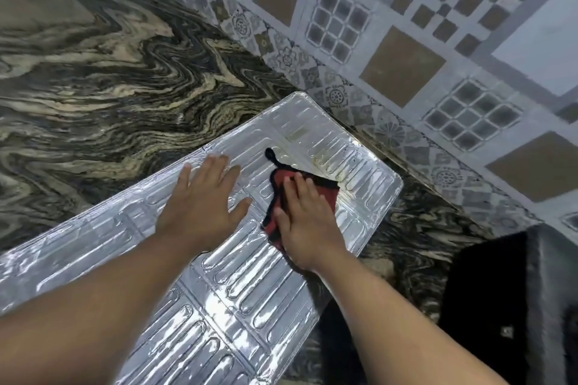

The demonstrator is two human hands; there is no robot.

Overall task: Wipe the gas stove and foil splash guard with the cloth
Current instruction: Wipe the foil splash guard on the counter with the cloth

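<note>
The foil splash guard (312,134) lies flat on the marble counter, running from the lower left to the tiled wall. Yellowish stains show on its far end. A red cloth with a black edge and loop (325,189) lies on the guard near that end. My right hand (308,219) presses flat on the cloth with straight fingers. Beside it, my left hand (206,200) rests flat on the bare foil, fingers spread. The gas stove (531,306) shows only as a dark body at the lower right.
The swirled marble counter (109,72) stretches to the left and behind the guard. A patterned tiled wall (406,40) rises right behind the guard's far end.
</note>
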